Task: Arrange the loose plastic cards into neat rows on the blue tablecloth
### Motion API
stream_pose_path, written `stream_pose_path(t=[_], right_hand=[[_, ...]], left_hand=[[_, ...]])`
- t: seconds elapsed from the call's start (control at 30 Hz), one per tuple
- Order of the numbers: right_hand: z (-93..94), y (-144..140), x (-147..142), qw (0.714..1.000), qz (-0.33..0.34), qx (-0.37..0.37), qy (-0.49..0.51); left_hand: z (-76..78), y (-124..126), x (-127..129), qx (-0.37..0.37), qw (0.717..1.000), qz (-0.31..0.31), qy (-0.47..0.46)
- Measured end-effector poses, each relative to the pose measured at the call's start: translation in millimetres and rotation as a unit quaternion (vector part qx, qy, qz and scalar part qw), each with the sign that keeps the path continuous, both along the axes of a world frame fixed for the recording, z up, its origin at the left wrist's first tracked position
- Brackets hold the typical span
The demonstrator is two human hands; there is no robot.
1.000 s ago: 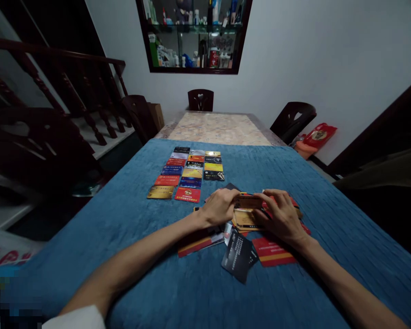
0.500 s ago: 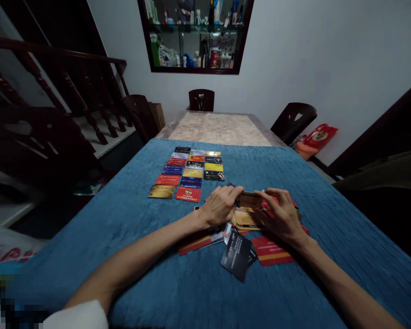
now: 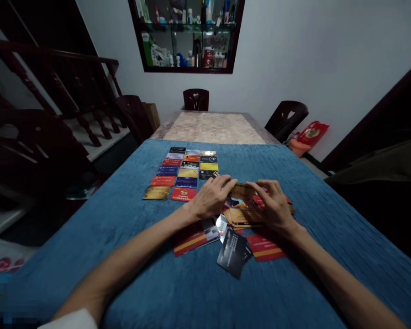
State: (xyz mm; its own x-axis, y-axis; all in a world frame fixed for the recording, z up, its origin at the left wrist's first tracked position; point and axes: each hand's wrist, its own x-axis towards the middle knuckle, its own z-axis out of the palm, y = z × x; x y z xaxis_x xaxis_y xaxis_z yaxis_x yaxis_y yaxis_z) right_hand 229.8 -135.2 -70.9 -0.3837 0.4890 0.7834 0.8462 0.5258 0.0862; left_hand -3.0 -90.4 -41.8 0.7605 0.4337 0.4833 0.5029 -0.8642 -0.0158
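A gold card [image 3: 242, 192] is held up between my two hands, tilted above a loose pile. My left hand [image 3: 210, 197] pinches its left end, and my right hand [image 3: 276, 208] pinches the right end. Under them lie more cards: a yellow-orange card [image 3: 245, 217], a dark grey card [image 3: 232, 253], a red card with an orange stripe [image 3: 265, 248] and another red striped card [image 3: 190, 240]. Part of the pile is hidden by my hands. Beyond my left hand, several cards stand in three overlapping columns, with a gold card [image 3: 156, 193] and a red card [image 3: 183, 194] nearest me.
A blue cloth [image 3: 123, 237] covers the near part of the table; its far end shows a patterned top [image 3: 208, 127]. Dark chairs [image 3: 196, 99] stand around it. A red bag [image 3: 313, 133] rests by the right wall, and a stair railing [image 3: 55, 52] runs along the left.
Both hands have lifted the gold card slightly and tilted it, so more of its face shows. The whole view has shifted a little, with the scene sliding left.
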Motion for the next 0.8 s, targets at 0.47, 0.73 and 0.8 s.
stream_pose_path(t=[0.47, 0.73, 0.8], right_hand=[[46.1, 30, -23, 0.999, 0.026, -0.026, -0.014], [42.0, 46, -36, 0.998, 0.044, -0.033, 0.017], [40.1, 49, -37, 0.998, 0.046, -0.043, 0.019]], left_hand=[[37.1, 21, -30, 0.060, 0.998, 0.025, -0.027], [44.7, 26, -39, 0.052, 0.997, 0.045, -0.023], [43.8, 28, -40, 0.045, 0.998, 0.044, -0.022]])
